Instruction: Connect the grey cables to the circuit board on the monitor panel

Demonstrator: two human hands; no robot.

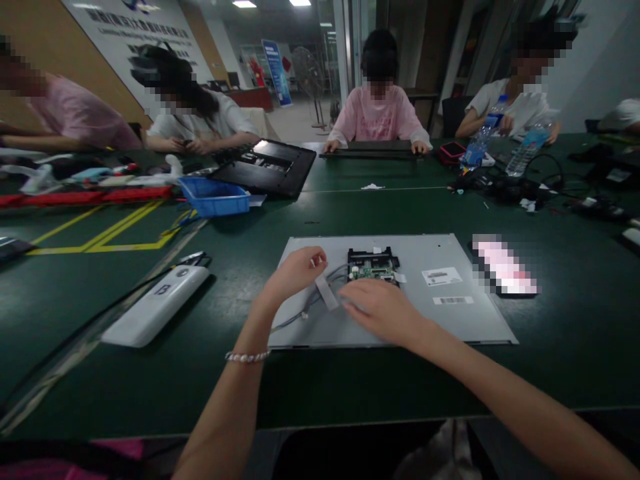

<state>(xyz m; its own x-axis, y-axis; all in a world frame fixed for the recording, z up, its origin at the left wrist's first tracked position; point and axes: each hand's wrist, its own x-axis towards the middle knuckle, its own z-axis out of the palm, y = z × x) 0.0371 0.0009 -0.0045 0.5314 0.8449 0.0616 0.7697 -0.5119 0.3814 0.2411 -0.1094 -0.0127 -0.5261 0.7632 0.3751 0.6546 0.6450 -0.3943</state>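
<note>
A grey flat display panel [475, 327] lies back side up in front of me. On its middle sits a green circuit board [373, 272] in a black frame, with thin grey cables [297, 319] running left from it. My left hand [297, 272] is above the panel's left part, fingers curled into a pinch at the upper end of a pale translucent strip of tape [327, 293]. My right hand [383, 308] is low over the panel just below the board, fingers stretched out toward the strip's lower end. Its palm side and thumb are hidden.
A white power bank [157, 303] with a cable lies left, a phone [505, 267] right of the panel. Farther back are a blue bin [215, 198], a black housing [270, 167], water bottles [483, 137] and black cables [520, 187]. Several people sit around the table.
</note>
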